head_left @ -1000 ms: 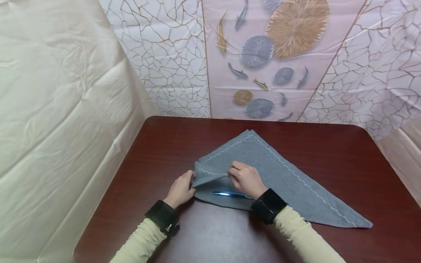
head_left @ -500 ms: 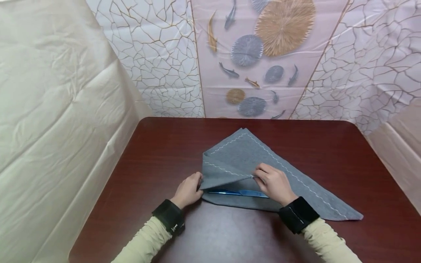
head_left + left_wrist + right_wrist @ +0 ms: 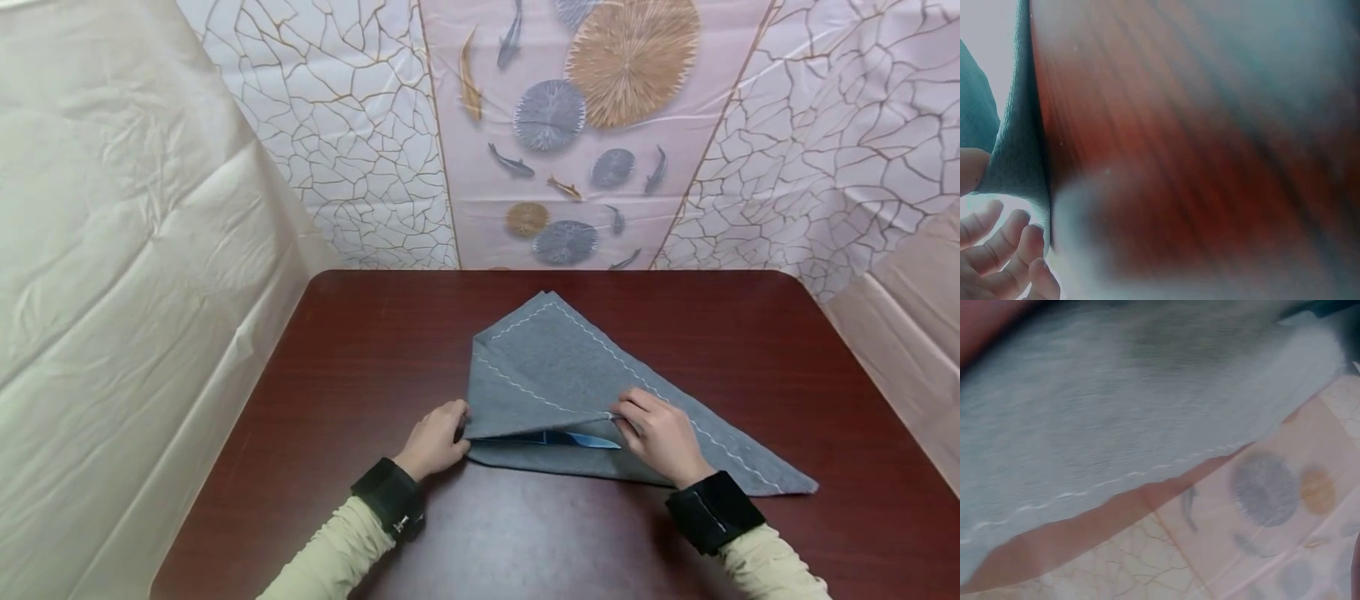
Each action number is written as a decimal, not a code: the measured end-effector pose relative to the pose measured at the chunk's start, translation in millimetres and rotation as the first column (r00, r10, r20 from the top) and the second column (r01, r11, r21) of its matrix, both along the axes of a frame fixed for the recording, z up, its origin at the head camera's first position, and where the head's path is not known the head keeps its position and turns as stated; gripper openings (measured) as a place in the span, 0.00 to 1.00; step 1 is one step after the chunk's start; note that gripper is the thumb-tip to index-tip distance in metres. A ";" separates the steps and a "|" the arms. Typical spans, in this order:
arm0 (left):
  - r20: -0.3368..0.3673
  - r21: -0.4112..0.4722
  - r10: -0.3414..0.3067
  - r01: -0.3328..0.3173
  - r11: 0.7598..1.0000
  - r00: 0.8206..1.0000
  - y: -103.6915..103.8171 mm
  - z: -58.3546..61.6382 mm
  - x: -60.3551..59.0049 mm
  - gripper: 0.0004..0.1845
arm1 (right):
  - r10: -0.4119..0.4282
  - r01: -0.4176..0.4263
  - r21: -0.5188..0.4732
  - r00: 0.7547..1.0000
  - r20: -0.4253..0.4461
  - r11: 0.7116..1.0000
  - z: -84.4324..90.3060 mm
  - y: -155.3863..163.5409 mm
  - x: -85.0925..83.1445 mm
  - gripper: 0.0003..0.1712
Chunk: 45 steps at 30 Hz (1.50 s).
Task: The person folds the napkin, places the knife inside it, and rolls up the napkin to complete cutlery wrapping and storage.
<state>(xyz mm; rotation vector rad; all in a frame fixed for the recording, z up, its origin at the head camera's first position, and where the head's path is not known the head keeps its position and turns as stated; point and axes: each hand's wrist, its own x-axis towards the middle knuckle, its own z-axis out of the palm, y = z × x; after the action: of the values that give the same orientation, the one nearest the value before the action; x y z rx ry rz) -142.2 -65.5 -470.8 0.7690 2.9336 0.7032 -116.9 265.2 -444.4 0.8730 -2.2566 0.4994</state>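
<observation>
A grey cloth napkin (image 3: pixel 558 354) with white wavy stitching lies folded to a point on the table. My left hand (image 3: pixel 435 442) pinches the fold at its left corner; in the left wrist view the thumb touches the cloth (image 3: pixel 1019 150), with the other fingers below. My right hand (image 3: pixel 660 429) pinches the stitched corner of the upper flap, drawn across to the right and slightly raised. Under that flap lies a shiny blue table knife (image 3: pixel 588 441), its left part hidden by the cloth. The right wrist view shows the cloth (image 3: pixel 1097 412) but little of the hand.
The dark red-brown wooden table (image 3: pixel 360 350) extends around the napkin on all sides. Behind it hangs a patterned sheet (image 3: pixel 375 133) with fish and round leaf shapes. A cream sheet (image 3: pixel 135 250) drapes along the left side.
My right hand has drawn the flap's corner rightward and slightly toward me, covering more of the knife's left part. The left hand stays at the left fold. The head view has shifted slightly.
</observation>
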 end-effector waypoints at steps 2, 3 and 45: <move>-0.015 -0.007 -0.032 0.031 0.999 0.999 1.0 0.5 1.0 0.16 | -0.001 0.001 -0.001 1.000 0.000 1.000 -2.7 4.7 2.5 0.24; -0.029 -0.013 -0.051 0.051 0.999 0.998 1.3 0.6 1.4 0.16 | -0.001 0.001 -0.002 1.000 0.000 1.000 -4.1 6.9 3.7 0.23; -0.091 -0.278 -0.398 0.360 0.890 0.913 8.8 10.0 -4.2 0.20 | 0.013 -0.073 0.254 0.973 0.231 0.965 -40.1 30.7 34.4 0.10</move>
<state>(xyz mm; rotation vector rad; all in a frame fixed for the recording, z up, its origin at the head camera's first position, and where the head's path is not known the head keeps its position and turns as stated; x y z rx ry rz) -146.4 -56.7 -460.8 1.3587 2.7762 0.2378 -82.4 295.9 -484.5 1.0439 -2.5593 0.3396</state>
